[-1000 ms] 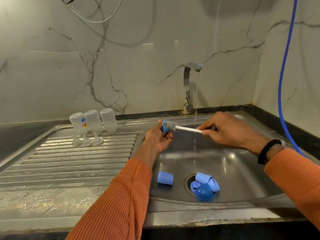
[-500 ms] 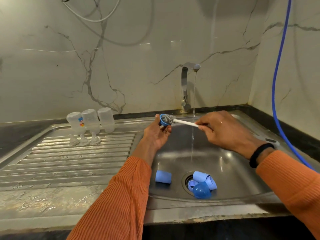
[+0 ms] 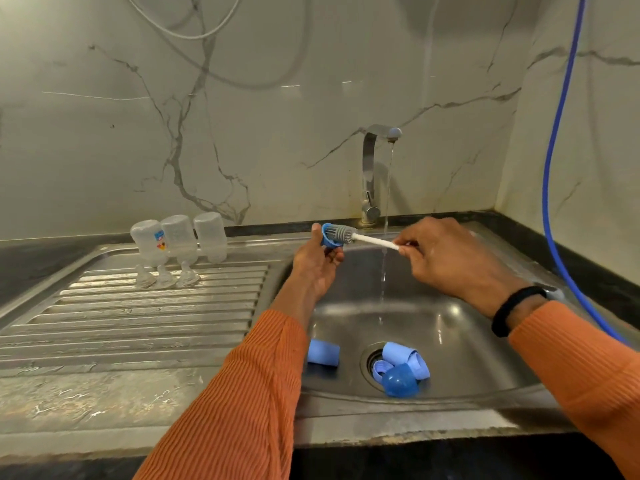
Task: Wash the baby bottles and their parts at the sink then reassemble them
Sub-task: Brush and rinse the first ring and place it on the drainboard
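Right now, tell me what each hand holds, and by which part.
The left hand grips a small blue bottle ring by its outer rim. The right hand pinches the brush by the end of its white handle, bristles in the ring.

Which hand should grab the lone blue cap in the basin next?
Probably the left. The left hand, though gripping a blue ring, is above the lone cap. The right hand pinches the brush farther right, across the water stream.
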`<state>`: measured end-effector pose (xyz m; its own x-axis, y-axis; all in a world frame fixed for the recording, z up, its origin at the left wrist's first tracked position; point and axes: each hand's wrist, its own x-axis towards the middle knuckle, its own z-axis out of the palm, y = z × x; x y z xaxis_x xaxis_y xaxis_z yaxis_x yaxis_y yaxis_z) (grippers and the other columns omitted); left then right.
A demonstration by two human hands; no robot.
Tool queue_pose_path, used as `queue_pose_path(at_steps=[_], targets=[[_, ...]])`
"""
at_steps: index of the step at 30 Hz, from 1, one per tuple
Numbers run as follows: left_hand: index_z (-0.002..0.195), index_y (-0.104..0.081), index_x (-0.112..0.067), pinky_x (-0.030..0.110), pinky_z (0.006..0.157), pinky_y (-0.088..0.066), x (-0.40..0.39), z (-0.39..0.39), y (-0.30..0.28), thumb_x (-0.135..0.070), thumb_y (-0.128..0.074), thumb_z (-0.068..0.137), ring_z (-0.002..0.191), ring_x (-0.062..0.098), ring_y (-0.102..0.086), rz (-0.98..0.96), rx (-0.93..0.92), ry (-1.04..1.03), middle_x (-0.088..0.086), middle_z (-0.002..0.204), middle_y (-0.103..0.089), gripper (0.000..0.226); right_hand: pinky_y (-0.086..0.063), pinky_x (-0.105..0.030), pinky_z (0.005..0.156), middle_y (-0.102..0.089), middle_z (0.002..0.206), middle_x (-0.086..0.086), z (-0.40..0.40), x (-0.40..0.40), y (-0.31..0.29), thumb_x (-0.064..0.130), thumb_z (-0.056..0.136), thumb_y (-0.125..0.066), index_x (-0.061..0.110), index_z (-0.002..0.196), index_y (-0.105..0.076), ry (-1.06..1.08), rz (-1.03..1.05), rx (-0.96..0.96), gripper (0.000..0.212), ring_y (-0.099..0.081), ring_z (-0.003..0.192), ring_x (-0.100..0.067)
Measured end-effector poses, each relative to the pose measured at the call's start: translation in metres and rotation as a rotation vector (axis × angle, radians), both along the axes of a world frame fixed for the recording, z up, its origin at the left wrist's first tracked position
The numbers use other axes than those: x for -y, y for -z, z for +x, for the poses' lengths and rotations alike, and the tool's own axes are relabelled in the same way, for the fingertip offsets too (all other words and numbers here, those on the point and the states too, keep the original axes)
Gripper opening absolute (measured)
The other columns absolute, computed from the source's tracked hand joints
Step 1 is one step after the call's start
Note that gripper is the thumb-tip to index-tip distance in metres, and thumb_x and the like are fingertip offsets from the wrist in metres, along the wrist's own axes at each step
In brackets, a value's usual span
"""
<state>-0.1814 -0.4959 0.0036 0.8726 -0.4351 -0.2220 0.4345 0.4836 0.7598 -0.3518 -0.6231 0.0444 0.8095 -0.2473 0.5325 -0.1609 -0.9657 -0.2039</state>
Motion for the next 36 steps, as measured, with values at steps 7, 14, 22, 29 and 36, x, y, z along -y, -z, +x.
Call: queue_pose_path(at_steps=[7,14,22,29,36], targets=[[0.11,-0.065,0.0,0.026,0.058,-0.047,-0.017,0.004,0.003,-0.036,-0.059,0.103,0.07,0.018,-0.054,-0.001,-0.067,-0.033,0.016,0.089,-0.061,0.037,-0.046,-0.017,0.073,-0.077,0.105,0.002,-0.008,-0.002,-0.006,0.022,0.098,-0.067,0.019,0.12,-0.077,-0.225,-0.112,-0.083,0.024,-0.063,0.085,-0.008],[0.111,-0.064,-0.004,0.028,0.072,-0.056,-0.009,-0.003,-0.001,-0.035,-0.061,0.1,0.084,0.021,-0.063,-0.095,-0.062,-0.03,0.016,0.097,-0.066,0.034,-0.054,-0.03,0.085,-0.075,0.108,0.001,-0.014,0.005,-0.019,0.021,0.099,-0.067,0.021,0.121,-0.076,-0.059,-0.019,-0.162,0.024,-0.064,0.091,-0.012],[0.111,-0.06,0.002,0.042,0.095,-0.059,-0.014,0.001,-0.002,-0.019,-0.072,0.094,0.109,0.039,-0.069,-0.221,-0.119,-0.042,0.031,0.119,-0.064,0.03,-0.037,-0.011,0.063,-0.069,0.095,0.009,-0.013,0.006,-0.016,0.021,0.1,-0.064,0.032,0.128,-0.071,-0.056,0.232,-0.014,0.031,-0.059,0.081,-0.003],[0.104,-0.056,-0.002,0.046,0.091,-0.06,-0.019,0.002,-0.001,-0.011,-0.077,0.088,0.103,0.041,-0.072,-0.263,-0.155,-0.09,0.034,0.118,-0.064,0.027,-0.041,-0.012,0.052,-0.066,0.084,0.019,-0.007,-0.007,-0.005,0.02,0.103,-0.059,0.039,0.134,-0.066,-0.108,0.166,-0.157,0.037,-0.06,0.071,-0.011],[0.107,-0.062,0.001,0.046,0.092,-0.06,-0.016,0.0,-0.004,-0.008,-0.073,0.091,0.102,0.041,-0.073,-0.211,-0.096,0.002,0.031,0.116,-0.068,0.022,-0.046,-0.021,0.057,-0.069,0.089,0.007,-0.001,-0.014,0.009,0.018,0.103,-0.057,0.035,0.135,-0.067,-0.079,0.231,-0.092,0.038,-0.062,0.071,-0.016]])
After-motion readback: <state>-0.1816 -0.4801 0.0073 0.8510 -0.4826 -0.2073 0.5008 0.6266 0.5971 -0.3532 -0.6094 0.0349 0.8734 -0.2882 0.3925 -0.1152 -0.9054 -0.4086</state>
